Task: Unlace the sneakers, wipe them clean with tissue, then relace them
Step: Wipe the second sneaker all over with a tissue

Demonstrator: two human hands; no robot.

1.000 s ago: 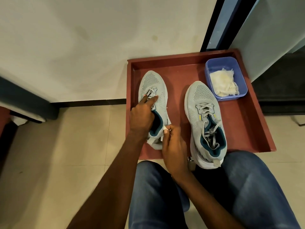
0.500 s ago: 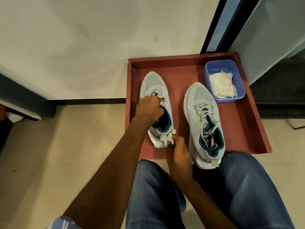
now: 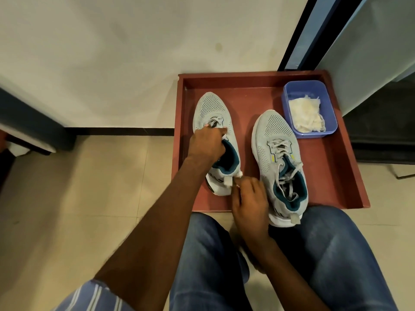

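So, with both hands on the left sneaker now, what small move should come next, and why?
Probably the left hand should draw the lace out of the next eyelets of the left sneaker. Its fingers already pinch the lace near the toe end, only a few crossings remain there, and the right hand steadies the heel. The right sneaker remains laced, and the tissue lies untouched in the blue tub.

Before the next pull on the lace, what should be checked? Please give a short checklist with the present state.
1. Left hand grips the lace at the left sneaker tongue: ok.
2. Right hand steadies its heel: ok.
3. Lace fully out of the eyelets: not ok.
4. Right sneaker unlaced: not ok, laced.
5. Tissue ready in the blue box: ok.
6. Both sneakers on the tray: ok.
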